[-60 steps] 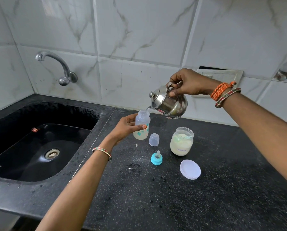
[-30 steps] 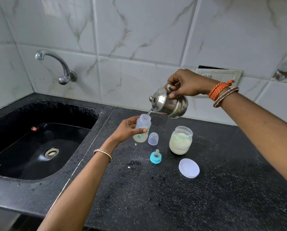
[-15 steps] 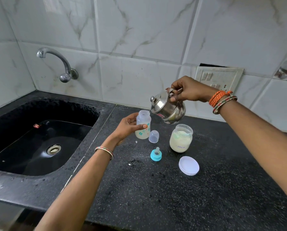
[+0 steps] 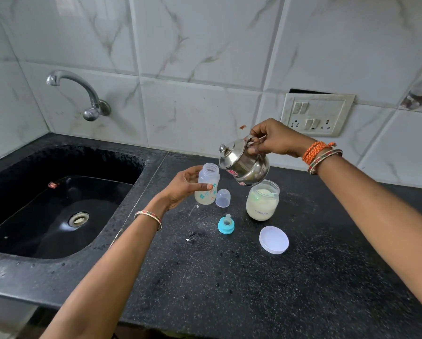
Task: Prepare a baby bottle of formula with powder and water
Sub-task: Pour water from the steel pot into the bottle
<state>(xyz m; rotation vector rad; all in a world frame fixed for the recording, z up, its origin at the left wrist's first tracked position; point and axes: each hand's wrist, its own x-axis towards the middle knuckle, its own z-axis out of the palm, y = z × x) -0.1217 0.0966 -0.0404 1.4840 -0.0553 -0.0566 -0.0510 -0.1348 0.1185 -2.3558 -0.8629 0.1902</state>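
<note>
**Steel kettle tilted beside an open baby bottle on a black kitchen counter**

Head camera, looking forward and down: a person's two bare arms reach over a speckled black counter. The left hand holds a small translucent baby bottle, thumb across its front and fingers curled round the back. The bottle is uncapped and roughly upright, with pale liquid in its lower part and small teal and red prints on its side. It sits at the counter's far side, just right of the sink; whether its base touches the counter cannot be told.

The right hand grips the handle of a small lidded steel kettle, fingers wrapped round it. The kettle is lifted off the counter and tilted left, its spout side just beside the bottle's open mouth. No stream of water can be made out.

Just right of the bottle stands a clear dome cap. Nearer the camera is a teal collar with its teat pointing up. Below the kettle stands an open glass jar of cream-coloured powder, and its white lid lies flat nearer the camera.

A black sink fills the left side, with a metal tap on the marble-tiled wall above. A switch and socket plate is fixed to the wall behind the right hand. Bangles circle both wrists.
</note>
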